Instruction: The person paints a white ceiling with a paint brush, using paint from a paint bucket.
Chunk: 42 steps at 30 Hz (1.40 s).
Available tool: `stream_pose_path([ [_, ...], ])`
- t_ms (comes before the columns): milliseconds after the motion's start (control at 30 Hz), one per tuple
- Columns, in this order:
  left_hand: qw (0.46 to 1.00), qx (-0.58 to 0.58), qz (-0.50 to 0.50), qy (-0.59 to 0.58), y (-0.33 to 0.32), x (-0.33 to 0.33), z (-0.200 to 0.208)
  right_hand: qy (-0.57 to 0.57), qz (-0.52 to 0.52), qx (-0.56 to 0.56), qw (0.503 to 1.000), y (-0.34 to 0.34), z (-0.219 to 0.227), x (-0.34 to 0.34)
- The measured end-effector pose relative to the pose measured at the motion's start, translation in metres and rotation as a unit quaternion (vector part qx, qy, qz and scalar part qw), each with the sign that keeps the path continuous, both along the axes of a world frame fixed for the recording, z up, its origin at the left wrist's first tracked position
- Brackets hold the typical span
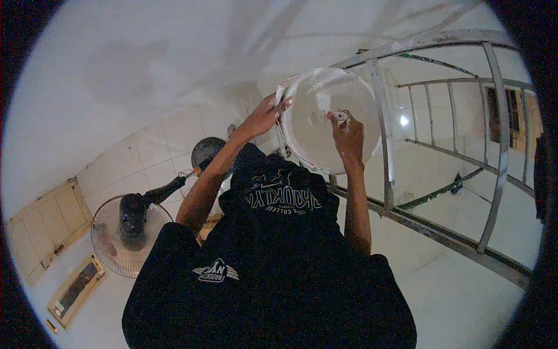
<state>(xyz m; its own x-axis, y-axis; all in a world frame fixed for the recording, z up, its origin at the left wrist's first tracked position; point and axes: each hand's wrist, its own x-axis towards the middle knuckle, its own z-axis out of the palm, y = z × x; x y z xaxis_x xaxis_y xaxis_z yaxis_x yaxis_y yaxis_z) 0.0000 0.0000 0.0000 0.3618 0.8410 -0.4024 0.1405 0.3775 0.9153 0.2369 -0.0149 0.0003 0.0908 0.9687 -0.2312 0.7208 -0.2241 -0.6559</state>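
A round white bucket (302,152) stands before me, its rim smeared and a pale, whitish material inside. My left hand (266,118) grips the near-left part of that rim, its fingers curled over the edge. Over the bucket's mouth is my right hand (350,138), closed, with white smears about its fingers. A small whitish thing (343,118) shows at those fingers; its kind cannot be made out. How deep the hand reaches into the bucket is unclear.
A grey metal frame with bars (381,134) rises close on the right of the bucket. On the left stands a fan with a round wire cage (132,235) and a dark round base (207,152). A pale wall (145,70) and tiles (139,154) lie beyond.
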Motion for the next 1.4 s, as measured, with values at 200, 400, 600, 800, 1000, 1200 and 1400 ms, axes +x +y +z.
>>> stream_pose_path([
  [200,0.998,0.054,0.027,0.0,0.001,0.008,-0.015,-0.141,0.041,0.12,0.982,0.003,0.013,-0.002],
  [400,0.997,0.074,0.022,0.008,0.001,0.007,-0.015,-0.103,0.022,0.105,0.989,0.005,0.009,0.005],
  [600,0.995,0.078,0.047,0.028,-0.002,0.005,0.002,0.003,0.049,0.063,0.997,0.019,0.076,0.003],
  [800,0.994,0.106,0.029,0.011,0.001,0.0,-0.017,0.028,0.126,0.177,0.976,0.05,0.073,0.005],
  [1000,0.991,0.126,0.029,0.033,-0.001,0.003,-0.002,-0.075,0.124,0.219,0.965,0.097,0.093,-0.026],
  [1200,0.998,0.042,0.044,0.032,-0.001,0.004,0.017,-0.099,0.199,0.107,0.969,0.14,0.094,-0.041],
  [1400,0.998,0.056,-0.018,-0.007,0.004,-0.003,-0.012,-0.388,0.297,0.417,0.766,0.158,0.088,-0.029],
])
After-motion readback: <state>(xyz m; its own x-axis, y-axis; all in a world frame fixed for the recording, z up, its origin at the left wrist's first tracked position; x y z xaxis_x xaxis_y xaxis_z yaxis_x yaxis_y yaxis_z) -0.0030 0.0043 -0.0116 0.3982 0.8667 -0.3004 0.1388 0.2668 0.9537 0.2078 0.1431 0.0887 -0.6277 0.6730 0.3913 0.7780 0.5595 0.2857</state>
